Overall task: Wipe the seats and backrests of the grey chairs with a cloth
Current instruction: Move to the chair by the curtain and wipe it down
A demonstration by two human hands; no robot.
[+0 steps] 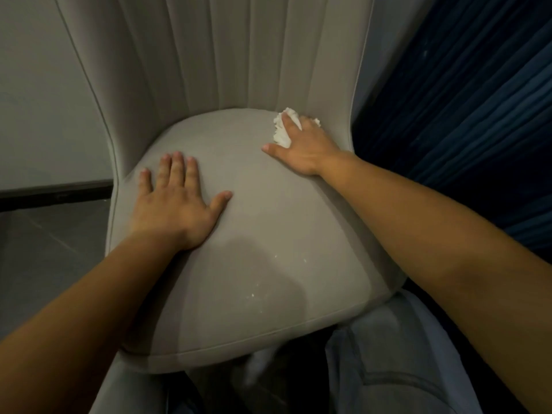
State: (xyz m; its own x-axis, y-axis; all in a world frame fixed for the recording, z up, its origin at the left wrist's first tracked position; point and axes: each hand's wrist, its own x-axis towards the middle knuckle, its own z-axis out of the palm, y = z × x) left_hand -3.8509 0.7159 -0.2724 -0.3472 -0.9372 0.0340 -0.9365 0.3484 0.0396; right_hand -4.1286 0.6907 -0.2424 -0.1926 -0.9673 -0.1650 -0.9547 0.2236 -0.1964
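R hand [301,147] pressed the white cloth [282,131] flat, fingers nearly straight, at seat [254,234] back edge, upper right of centre. Backrest [239,55] lay just beyond fingertips. L hand [176,201] splayed flat, holding nothing, mid-left, farther from it.

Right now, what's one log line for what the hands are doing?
right hand: presses white cloth at seat's back right | left hand: flat on seat | white specks near front
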